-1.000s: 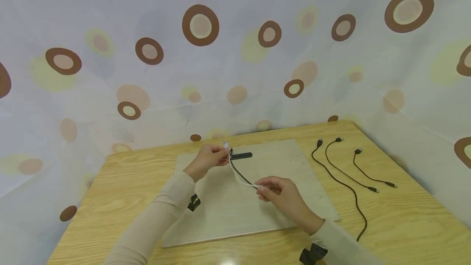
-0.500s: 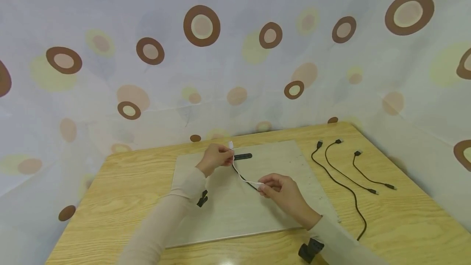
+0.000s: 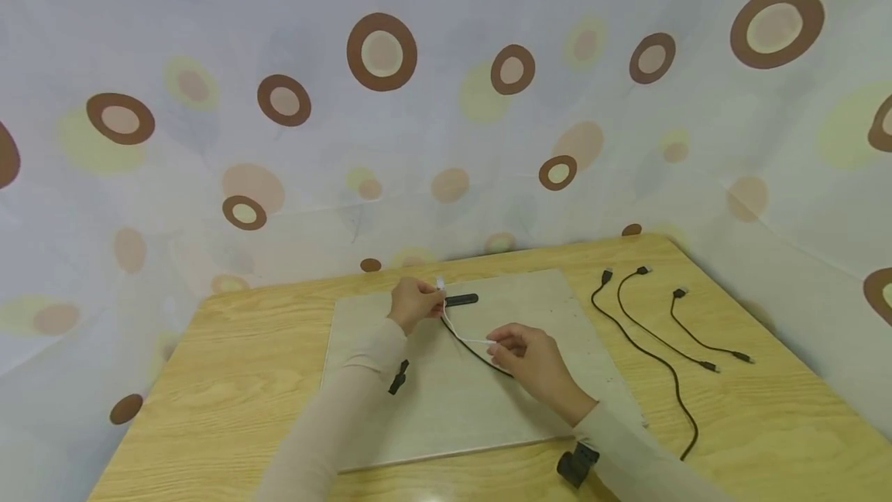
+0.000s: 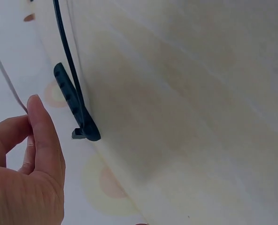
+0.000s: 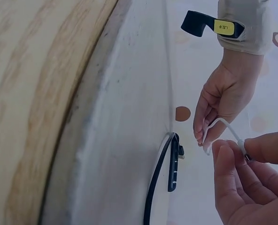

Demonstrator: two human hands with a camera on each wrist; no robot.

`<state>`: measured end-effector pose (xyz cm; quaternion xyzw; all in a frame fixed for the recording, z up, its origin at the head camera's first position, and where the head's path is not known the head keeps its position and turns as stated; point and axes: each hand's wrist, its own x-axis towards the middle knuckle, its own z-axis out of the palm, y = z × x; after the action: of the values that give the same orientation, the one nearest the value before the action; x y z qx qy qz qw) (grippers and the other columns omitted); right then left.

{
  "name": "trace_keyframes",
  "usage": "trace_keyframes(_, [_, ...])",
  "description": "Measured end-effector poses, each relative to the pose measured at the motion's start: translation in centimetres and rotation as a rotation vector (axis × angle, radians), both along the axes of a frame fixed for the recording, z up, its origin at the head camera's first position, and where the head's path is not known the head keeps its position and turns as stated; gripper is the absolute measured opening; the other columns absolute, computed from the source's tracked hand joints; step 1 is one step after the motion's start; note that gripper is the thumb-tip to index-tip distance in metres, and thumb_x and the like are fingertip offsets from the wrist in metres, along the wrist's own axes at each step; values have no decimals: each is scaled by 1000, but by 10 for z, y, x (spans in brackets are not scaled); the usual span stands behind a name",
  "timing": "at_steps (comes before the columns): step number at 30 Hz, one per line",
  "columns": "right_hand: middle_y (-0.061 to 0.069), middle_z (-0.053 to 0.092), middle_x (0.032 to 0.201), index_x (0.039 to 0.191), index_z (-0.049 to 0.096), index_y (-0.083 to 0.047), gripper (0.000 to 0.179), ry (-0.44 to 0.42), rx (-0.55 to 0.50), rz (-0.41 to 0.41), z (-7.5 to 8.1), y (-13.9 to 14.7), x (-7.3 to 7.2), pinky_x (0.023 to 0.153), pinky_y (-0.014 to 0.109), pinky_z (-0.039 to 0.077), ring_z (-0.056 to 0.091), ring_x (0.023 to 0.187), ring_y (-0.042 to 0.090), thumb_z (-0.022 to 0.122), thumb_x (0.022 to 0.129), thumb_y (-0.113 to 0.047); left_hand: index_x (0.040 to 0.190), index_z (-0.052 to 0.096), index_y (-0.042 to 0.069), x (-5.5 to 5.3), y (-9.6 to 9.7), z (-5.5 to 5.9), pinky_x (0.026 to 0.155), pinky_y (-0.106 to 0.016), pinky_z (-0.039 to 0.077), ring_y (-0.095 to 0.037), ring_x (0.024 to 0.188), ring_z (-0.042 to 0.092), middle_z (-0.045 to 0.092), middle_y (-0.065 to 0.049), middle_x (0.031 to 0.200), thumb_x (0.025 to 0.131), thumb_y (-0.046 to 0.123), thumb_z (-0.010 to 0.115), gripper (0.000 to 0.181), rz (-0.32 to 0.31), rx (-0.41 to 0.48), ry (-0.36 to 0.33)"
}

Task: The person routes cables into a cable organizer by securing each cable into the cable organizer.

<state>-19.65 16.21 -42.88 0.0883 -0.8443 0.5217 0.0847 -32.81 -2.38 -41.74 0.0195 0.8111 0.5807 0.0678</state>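
Left hand: reaches (image 3: 416, 303) to the board's far side, thumb and fingers pinching the white cable just below its plug, which points up.
Right hand: nearer the person and lower in the head view (image 3: 533, 359), pinching the cable's other connector between thumb and fingertips.
White cable: strung between both hands (image 5: 229, 125), bending slightly.
Slotted black strip: lies just right of the left hand (image 3: 461, 300), near the board's far edge.
Black cable: runs from the strip (image 4: 68, 51) across the board toward the right hand, below the white one.
Other cables: a long black cable (image 3: 673, 373) and two shorter black cables (image 3: 650, 330) lie beyond the board's right edge.
Board edges: the pale board (image 3: 446, 417) is bordered by wooden table (image 3: 209, 378) on every side.
Backdrop: dotted cloth (image 3: 313, 161) rises behind the table.
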Motion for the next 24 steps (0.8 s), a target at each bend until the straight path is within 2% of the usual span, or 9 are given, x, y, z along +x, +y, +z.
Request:
trace_keyframes(3, [12,71,84,99,68,-2,12,-4,27,-31,0,-2,-2,60,19,53,69,73,23,67,87,-1,91,71,-10,-3,2,-4,57,-24,57,-11,55,65,71,-20,79,88,4,68,15,14,-57,26])
trace_keyframes(7, [10,72,83,100,69,-1,12,20,79,-45,0,-3,-7,57,20,51,69,72,22,67,88,-3,83,74,-6,-11,5,-11,57,-26,57,-12,51,65,71,-14,70,86,8,71,15,48,-174,75])
trace_keyframes(10, [8,72,83,100,69,-2,12,21,103,-42,0,-3,-10,57,20,51,69,71,19,66,89,-4,76,75,-1,-14,8,-14,73,-36,58,-15,54,66,70,-11,67,85,11,73,16,65,-274,110])
trace_keyframes(14, [6,72,83,100,69,-3,11,6,106,-41,0,-3,-13,58,21,51,68,72,17,66,89,-5,73,76,2,-17,11,-14,90,-44,52,-23,68,68,71,-10,71,84,15,75,17,82,-365,140])
trace_keyframes(17, [5,72,82,99,69,-3,11,-6,95,-41,-2,-3,-14,58,21,51,68,72,17,67,89,-5,73,76,2,-19,12,-14,90,-45,52,-27,78,67,72,-11,73,84,15,75,17,99,-385,146])
trace_keyframes(20, [5,72,82,99,69,-3,11,-17,82,-44,-4,-4,-15,58,21,51,69,72,17,68,88,-5,73,76,2,-20,11,-14,88,-45,52,-28,81,67,72,-11,72,85,16,74,19,107,-399,149])
trace_keyframes(24, [4,72,82,99,69,-3,11,-36,73,-47,-5,-7,-17,58,22,51,68,73,16,69,88,-6,71,76,2,-20,12,-16,85,-43,54,-26,72,67,70,-10,65,84,15,74,18,127,-411,159])
